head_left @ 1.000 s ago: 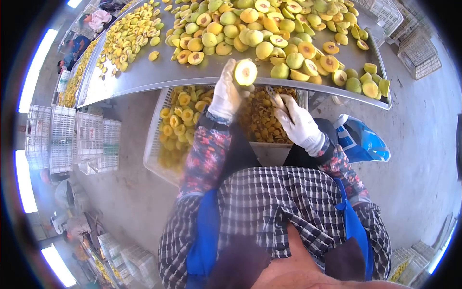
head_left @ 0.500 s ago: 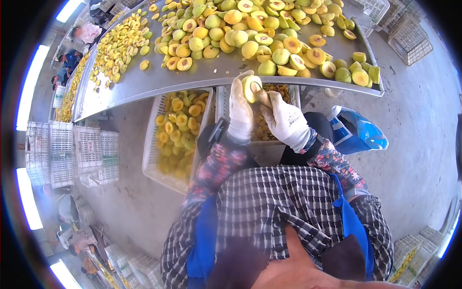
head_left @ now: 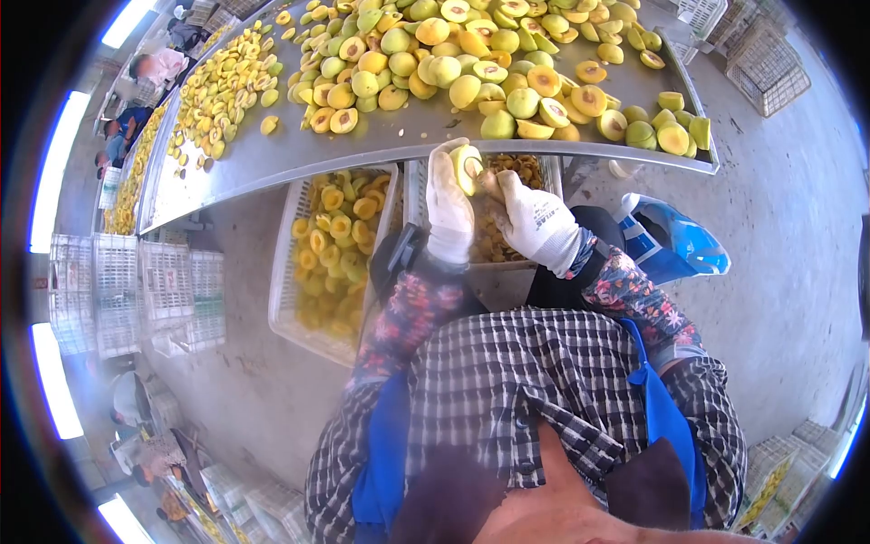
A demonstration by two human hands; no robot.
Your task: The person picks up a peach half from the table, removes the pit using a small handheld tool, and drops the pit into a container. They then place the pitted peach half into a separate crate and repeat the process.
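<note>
Honestly, clamped white-gloved left fingers point(head_left: 439, 172) should steady that yellow-green halved fruit point(head_left: 462, 170) against white-gloved right fingers point(head_left: 515, 194) (its four o'clock, grip unclear).

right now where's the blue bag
In the head view, the blue bag is to the right of the right hand, on the near side of the table.

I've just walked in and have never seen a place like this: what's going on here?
A gloved person is at a metal table with a heap of fruit. The left hand holds a cut fruit; the right hand is close to its open side, though any tool there is hard to make out. Below the table's edge, the left crate holds hollowed halves, and the other crate holds brown scraps.
</note>
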